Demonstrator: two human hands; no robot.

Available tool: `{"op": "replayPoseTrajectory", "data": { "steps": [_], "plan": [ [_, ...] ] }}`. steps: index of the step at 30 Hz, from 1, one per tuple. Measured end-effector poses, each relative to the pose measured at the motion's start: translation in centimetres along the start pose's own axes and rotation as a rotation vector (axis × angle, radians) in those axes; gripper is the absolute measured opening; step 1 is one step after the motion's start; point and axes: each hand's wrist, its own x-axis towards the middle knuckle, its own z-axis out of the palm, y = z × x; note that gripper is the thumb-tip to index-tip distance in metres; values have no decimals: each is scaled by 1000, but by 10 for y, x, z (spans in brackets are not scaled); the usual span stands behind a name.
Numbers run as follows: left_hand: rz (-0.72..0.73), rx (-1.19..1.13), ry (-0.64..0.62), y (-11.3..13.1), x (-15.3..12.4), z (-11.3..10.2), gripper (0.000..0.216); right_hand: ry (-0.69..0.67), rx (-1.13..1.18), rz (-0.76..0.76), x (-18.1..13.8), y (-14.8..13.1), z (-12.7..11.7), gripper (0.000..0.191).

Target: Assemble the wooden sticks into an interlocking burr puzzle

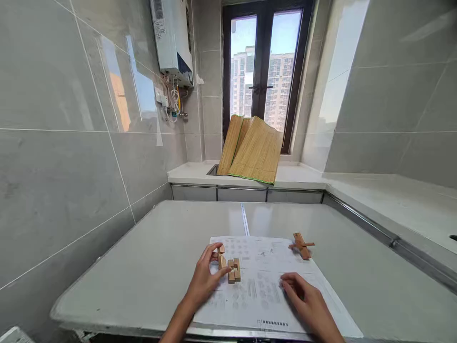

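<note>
Your left hand [204, 280] pinches a wooden block [222, 260] between thumb and fingers, at the left edge of the sheet [264, 286]. Just right of that block, on the sheet, lie more blocks [234, 270], slotted together, close beside the held one. Your right hand [306, 301] lies flat on the sheet's lower right part, fingers spread, holding nothing. A wooden cross [302, 246] sits at the sheet's far right corner, well apart from both hands. The sheet lies on the table [150, 267].
</note>
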Motion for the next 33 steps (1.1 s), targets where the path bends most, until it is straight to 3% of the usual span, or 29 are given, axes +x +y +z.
{"op": "replayPoseTrajectory", "data": {
  "steps": [8, 13, 15, 20, 27, 33],
  "plan": [
    [-259, -351, -41, 2, -36, 8, 75, -156, -40, -282, 8, -53, 51, 28],
    [-241, -359, 14, -3, -42, 3, 74, -209, -103, -350, 26, -60, 79, 58],
    [-225, -365, 8, -5, -43, 2, 74, -226, -114, -339, 32, -61, 84, 61],
    [-246, -444, -64, -2, -46, 3, 83, -231, -53, -331, 37, -63, 84, 53],
    [-310, -491, -101, 5, -49, 5, 89, -161, 104, -248, 20, -50, 71, 59],
    [-325, -487, -137, 6, -50, 5, 83, -235, 289, -153, 4, -47, 65, 56]
  ]
}}
